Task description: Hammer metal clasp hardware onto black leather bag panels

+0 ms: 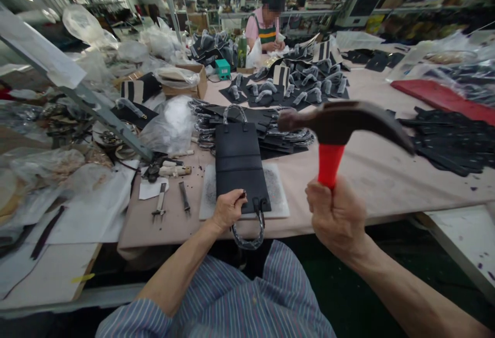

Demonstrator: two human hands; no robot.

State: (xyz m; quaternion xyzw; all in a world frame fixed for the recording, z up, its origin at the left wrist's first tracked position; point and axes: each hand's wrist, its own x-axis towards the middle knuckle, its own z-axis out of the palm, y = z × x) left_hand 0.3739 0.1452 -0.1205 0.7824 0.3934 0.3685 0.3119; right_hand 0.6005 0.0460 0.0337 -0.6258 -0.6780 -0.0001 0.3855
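My right hand (336, 216) is closed round the red handle of a claw hammer (340, 124), raised above the table with its dark head level and its face pointing left. My left hand (228, 208) is closed in a pinch on a small dark punch or pin, pressed on the near edge of a flat black bag panel (238, 165). The panel lies on a white cutting slab (276, 193). Wrapped handles show at both ends of the panel, the near one (249, 235) hanging over the table edge.
A stack of black panels with wrapped handles (286, 131) lies behind the slab. Pliers, awls and scissors (170, 188) lie left of it. More black pieces (452, 142) spread at right. A person in a green apron (266, 23) works at the far end. Plastic bags clutter the left.
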